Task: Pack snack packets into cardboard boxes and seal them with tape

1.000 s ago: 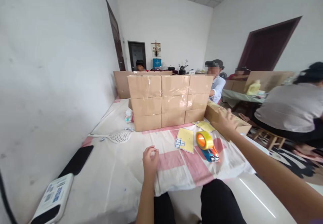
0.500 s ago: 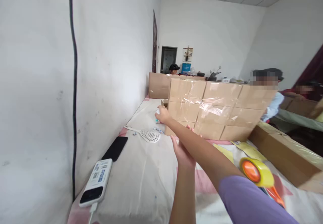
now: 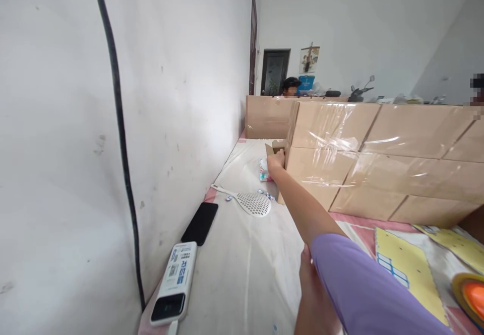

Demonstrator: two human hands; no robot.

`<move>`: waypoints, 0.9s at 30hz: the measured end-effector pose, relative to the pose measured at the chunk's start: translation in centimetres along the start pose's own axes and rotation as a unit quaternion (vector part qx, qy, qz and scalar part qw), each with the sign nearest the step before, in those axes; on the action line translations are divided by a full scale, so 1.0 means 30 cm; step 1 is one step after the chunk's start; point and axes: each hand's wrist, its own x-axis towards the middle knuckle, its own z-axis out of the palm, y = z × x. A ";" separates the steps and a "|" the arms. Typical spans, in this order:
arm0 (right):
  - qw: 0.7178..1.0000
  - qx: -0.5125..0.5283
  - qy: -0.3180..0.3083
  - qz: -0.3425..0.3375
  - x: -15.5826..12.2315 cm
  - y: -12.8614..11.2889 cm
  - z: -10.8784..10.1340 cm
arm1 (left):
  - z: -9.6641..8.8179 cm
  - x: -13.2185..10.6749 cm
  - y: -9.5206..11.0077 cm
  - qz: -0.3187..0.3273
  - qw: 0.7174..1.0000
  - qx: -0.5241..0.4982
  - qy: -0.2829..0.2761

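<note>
My right hand reaches forward to the mouth of a small open cardboard box beside a stack of tan boxes. Its fingers are partly hidden there, so I cannot see whether they grip anything. A small white packet with coloured print lies against its left side. My left hand is low in the view, mostly covered by my purple right sleeve; only its edge shows near my right elbow. On the sheet before the box lie a white perforated skimmer and several small wrapped pieces.
Film-wrapped cardboard boxes form a barrier on the right. A black phone and a white power bank lie along the wall. Yellow printed sheets and a tape roll are at right. Another person is behind the boxes.
My view has moved closer and turned right. My right hand has gone from beside the box stack to the open box's mouth. My left hand has dropped back behind my right sleeve.
</note>
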 end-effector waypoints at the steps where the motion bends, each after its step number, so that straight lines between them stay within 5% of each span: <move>1: 1.000 -0.010 0.024 -0.010 -0.007 0.002 -0.005 | 0.007 -0.005 0.000 -0.019 1.000 -0.004 -0.004; 7: 0.979 -0.044 0.143 -0.136 -0.063 -0.020 -0.078 | 0.053 -0.022 -0.035 -0.050 0.998 0.002 -0.026; 12: 0.919 -0.033 0.253 -0.299 -0.172 -0.035 -0.160 | 0.076 -0.023 -0.115 0.029 0.985 0.142 -0.097; 15: 0.888 0.046 0.297 -0.349 -0.307 0.027 -0.204 | 0.073 -0.031 -0.174 -0.028 0.931 0.312 -0.187; 17: 0.868 0.119 0.316 -0.365 -0.438 0.111 -0.216 | 0.068 -0.046 -0.209 -0.101 0.861 0.434 -0.246; 19: 0.851 0.197 0.322 -0.364 -0.597 0.217 -0.205 | 0.066 -0.070 -0.237 -0.138 0.788 0.519 -0.300; 21: 0.848 0.244 0.323 -0.342 -0.771 0.329 -0.171 | 0.071 -0.097 -0.258 -0.154 0.749 0.542 -0.349; 27: 0.859 0.274 0.411 -0.133 -1.175 0.566 0.029 | 0.100 -0.146 -0.220 -0.124 0.789 0.489 -0.351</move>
